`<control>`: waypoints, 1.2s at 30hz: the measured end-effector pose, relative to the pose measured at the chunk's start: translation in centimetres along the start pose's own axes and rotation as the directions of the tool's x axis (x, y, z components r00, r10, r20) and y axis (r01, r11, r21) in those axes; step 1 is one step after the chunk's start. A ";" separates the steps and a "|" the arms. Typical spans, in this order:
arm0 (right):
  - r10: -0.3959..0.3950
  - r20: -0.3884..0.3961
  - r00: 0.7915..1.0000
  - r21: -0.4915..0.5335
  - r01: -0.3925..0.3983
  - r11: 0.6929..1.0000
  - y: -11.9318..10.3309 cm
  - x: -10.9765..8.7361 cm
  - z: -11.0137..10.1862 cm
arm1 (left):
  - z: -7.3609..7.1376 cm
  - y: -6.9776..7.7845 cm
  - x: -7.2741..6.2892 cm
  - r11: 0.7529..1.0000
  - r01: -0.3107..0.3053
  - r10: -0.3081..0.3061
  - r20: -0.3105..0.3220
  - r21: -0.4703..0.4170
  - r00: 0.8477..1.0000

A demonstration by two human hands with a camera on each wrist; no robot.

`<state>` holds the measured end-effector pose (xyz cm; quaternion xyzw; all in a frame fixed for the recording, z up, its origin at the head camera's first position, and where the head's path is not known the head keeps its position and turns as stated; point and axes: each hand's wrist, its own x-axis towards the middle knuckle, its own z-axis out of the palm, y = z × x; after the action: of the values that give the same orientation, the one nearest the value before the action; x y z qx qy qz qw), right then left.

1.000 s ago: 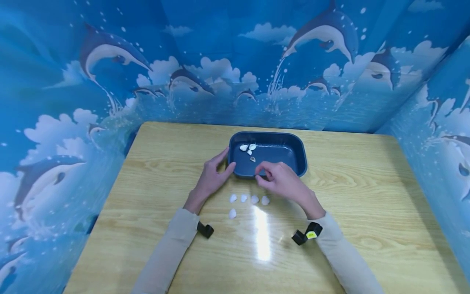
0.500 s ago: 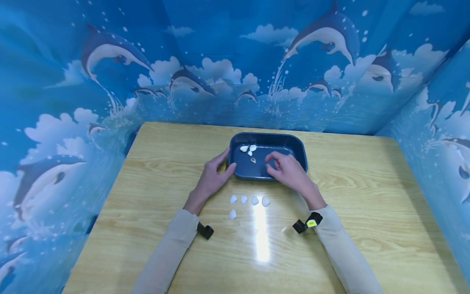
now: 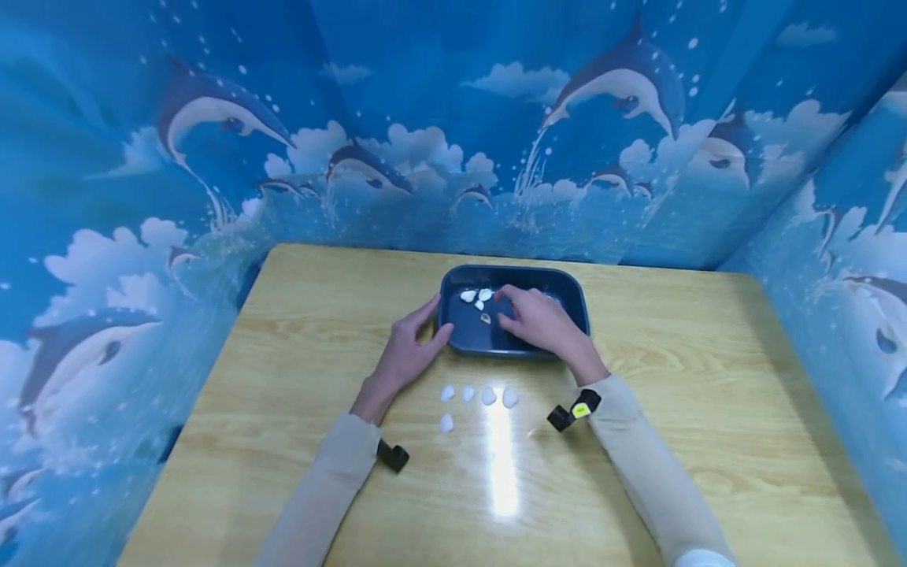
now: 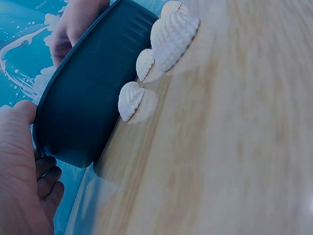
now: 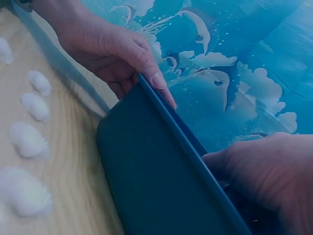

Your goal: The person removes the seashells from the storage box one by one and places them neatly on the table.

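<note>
My left hand (image 3: 407,350) is at the left end of a dark blue rectangular tray (image 3: 468,337), thumb by the front corner and fingers along the side. In the left wrist view its other fingers curl below the rim. Over the tray's inside, my right hand (image 3: 542,321) reaches in across the front rim, thumb and forefinger apart with nothing seen between them. Just left of its fingertips lie a few white seashells (image 3: 468,296) and a small brownish shell (image 3: 485,318). The front wall hides the right fingertips in the right wrist view.
In front of the tray, several ribbed white seashells (image 3: 489,395) form a row on the wooden table (image 3: 340,315). One more shell (image 3: 446,423) lies below the row's left end. A blue dolphin-print cloth (image 3: 425,205) hangs behind and beside the table.
My right hand goes from the front rim, first rightward, then deeper into the tray and left to the shells, thumb and forefinger parting. The left hand stays at the tray.
</note>
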<state>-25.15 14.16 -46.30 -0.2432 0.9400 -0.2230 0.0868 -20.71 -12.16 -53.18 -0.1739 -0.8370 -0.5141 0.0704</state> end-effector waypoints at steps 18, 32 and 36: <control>0.051 0.162 0.985 -0.063 -0.041 0.997 0.8 3.4 1.1 | 0.1 -0.1 -0.4 1.000 0.020 -0.020 0.010 -0.018 1.000; -0.012 0.089 0.996 -0.083 0.019 0.996 1.0 3.9 1.6 | 0.1 -0.1 -0.3 1.000 0.010 -0.010 0.004 -0.009 1.000; -0.003 0.108 0.994 -0.083 0.012 0.996 0.9 3.8 1.5 | 0.0 0.0 -0.3 1.000 0.004 -0.004 0.002 -0.010 1.000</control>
<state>-28.42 12.37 -48.23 -0.2616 0.9416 -0.1702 0.1263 -20.43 -12.19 -53.31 -0.1732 -0.8349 -0.5180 0.0679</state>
